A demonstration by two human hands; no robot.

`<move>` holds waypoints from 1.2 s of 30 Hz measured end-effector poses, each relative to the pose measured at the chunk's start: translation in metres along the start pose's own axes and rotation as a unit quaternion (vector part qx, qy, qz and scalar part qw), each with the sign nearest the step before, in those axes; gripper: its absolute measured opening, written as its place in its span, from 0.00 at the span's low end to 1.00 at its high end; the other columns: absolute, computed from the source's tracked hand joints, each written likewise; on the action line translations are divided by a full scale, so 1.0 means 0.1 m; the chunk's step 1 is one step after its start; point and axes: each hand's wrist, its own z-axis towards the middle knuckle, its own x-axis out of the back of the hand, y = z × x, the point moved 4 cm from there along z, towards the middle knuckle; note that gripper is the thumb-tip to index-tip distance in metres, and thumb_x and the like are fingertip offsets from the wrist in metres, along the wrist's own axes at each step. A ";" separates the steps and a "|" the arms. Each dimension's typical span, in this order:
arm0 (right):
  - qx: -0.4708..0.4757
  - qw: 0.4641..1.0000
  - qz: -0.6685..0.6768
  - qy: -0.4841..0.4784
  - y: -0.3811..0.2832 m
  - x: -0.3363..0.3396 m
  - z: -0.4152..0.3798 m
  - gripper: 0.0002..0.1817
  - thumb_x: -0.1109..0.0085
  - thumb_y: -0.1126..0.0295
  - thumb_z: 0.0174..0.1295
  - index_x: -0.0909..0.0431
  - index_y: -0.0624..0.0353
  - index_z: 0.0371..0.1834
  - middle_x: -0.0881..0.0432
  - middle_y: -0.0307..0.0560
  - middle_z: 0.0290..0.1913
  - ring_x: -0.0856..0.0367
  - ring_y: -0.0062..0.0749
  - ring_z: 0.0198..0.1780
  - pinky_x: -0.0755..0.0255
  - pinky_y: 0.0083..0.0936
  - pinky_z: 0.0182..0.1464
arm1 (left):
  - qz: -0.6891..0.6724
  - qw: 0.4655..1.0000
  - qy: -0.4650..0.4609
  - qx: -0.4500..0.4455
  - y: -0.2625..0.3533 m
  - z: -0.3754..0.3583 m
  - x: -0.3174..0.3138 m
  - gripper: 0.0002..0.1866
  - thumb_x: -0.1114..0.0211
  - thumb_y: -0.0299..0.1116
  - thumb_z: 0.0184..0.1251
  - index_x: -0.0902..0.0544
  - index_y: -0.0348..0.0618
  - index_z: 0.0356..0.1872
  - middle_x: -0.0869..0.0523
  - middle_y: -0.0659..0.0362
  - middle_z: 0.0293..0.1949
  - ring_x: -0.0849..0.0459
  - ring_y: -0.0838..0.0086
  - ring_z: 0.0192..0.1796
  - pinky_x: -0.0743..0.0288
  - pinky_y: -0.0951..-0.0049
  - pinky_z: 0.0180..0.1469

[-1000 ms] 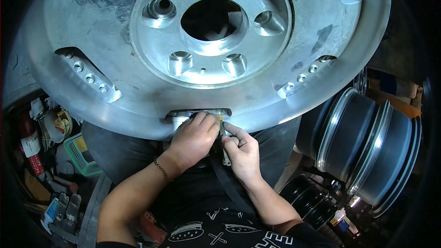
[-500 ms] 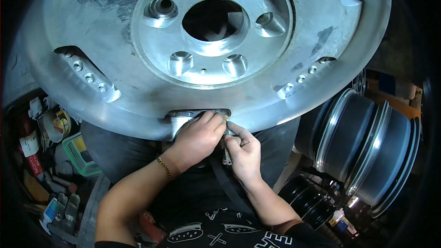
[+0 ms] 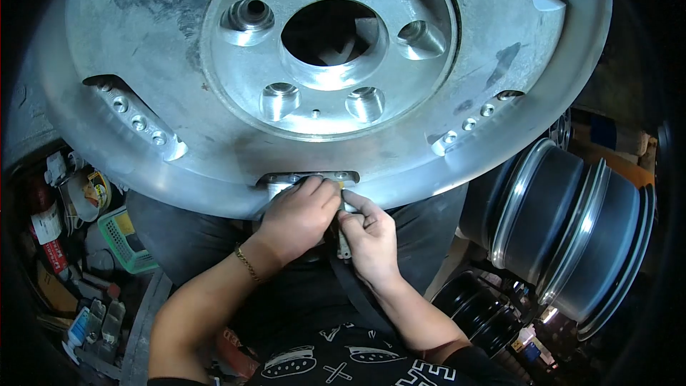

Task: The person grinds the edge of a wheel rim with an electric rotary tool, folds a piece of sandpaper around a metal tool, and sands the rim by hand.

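Observation:
A large bare-metal wheel [image 3: 236,154] faces me, with a round centre hole, several bolt holes and slots along its outer band. My left hand [image 3: 300,214] is at the bottom slot [image 3: 318,176], its fingers curled and pressed together against the slot's edge. Its fingertips are partly hidden, so what they press on cannot be made out. Close beside it, my right hand [image 3: 371,239] pinches a slim metal tool [image 3: 344,246] whose lower end sticks out below the fingers. The tool's upper end lies between the two hands at the slot, mostly covered.
Dark wheel rims with shiny lips [image 3: 529,207] stand at the right, and a black rim [image 3: 479,314] lies lower down. On the left are a green plastic basket [image 3: 125,239], clear bottles [image 3: 112,322] and a bucket [image 3: 86,196]. My legs are under the wheel.
Both hands have shifted slightly left along the bottom slot, and the tool has moved with the right hand. More of the slot's right end shows. The wheel is nearly unmoved.

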 end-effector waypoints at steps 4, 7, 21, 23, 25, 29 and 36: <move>-0.003 1.000 -0.002 0.006 0.01 0.02 -0.01 0.21 0.48 0.79 0.69 0.31 0.78 0.64 0.26 0.34 0.21 0.32 0.12 0.19 0.37 0.15 0.21 | 0.002 1.000 0.008 -0.003 0.00 0.00 -0.02 0.19 0.40 0.28 0.58 0.19 0.32 0.51 0.19 0.55 0.47 0.21 0.64 0.50 0.21 0.68 0.50; -0.005 0.999 0.014 0.029 -0.04 0.06 -0.02 0.21 0.48 0.79 0.69 0.32 0.78 0.64 0.26 0.34 0.21 0.33 0.12 0.19 0.37 0.15 0.21 | 0.016 0.999 0.016 -0.023 0.05 0.10 -0.05 0.19 0.40 0.28 0.58 0.19 0.33 0.50 0.19 0.55 0.47 0.21 0.64 0.50 0.20 0.68 0.50; 0.020 1.000 -0.006 0.012 0.06 -0.03 -0.01 0.22 0.47 0.79 0.70 0.33 0.79 0.65 0.26 0.33 0.22 0.33 0.11 0.20 0.37 0.15 0.22 | 0.022 0.999 0.038 -0.020 0.01 -0.01 0.02 0.16 0.40 0.28 0.56 0.18 0.33 0.46 0.19 0.56 0.43 0.20 0.66 0.47 0.21 0.70 0.48; 0.001 1.000 -0.001 -0.008 0.07 -0.07 -0.01 0.22 0.47 0.79 0.70 0.33 0.79 0.65 0.26 0.33 0.22 0.33 0.11 0.20 0.36 0.15 0.22 | 0.034 0.998 0.042 -0.011 0.00 -0.07 0.06 0.16 0.39 0.28 0.56 0.18 0.33 0.46 0.19 0.56 0.43 0.20 0.66 0.47 0.20 0.69 0.48; 0.007 1.000 0.004 0.008 0.04 -0.02 -0.03 0.22 0.48 0.79 0.70 0.33 0.79 0.65 0.26 0.33 0.22 0.33 0.11 0.20 0.36 0.15 0.22 | 0.034 0.998 0.041 -0.020 0.02 -0.01 0.01 0.16 0.39 0.28 0.56 0.18 0.33 0.46 0.19 0.56 0.43 0.20 0.66 0.47 0.20 0.70 0.48; 0.018 0.999 0.016 0.032 0.01 0.05 -0.02 0.22 0.48 0.80 0.70 0.34 0.79 0.65 0.25 0.32 0.23 0.32 0.11 0.22 0.37 0.13 0.24 | 0.040 0.998 0.030 -0.033 0.06 0.09 -0.04 0.16 0.39 0.28 0.56 0.18 0.34 0.46 0.19 0.56 0.44 0.20 0.66 0.47 0.20 0.70 0.47; 0.009 0.999 0.042 0.024 0.02 0.00 -0.03 0.22 0.47 0.80 0.69 0.33 0.80 0.64 0.25 0.32 0.24 0.31 0.10 0.22 0.36 0.13 0.24 | 0.030 0.999 0.022 -0.027 0.02 0.03 0.00 0.17 0.40 0.28 0.57 0.18 0.34 0.48 0.19 0.57 0.44 0.20 0.66 0.47 0.20 0.71 0.47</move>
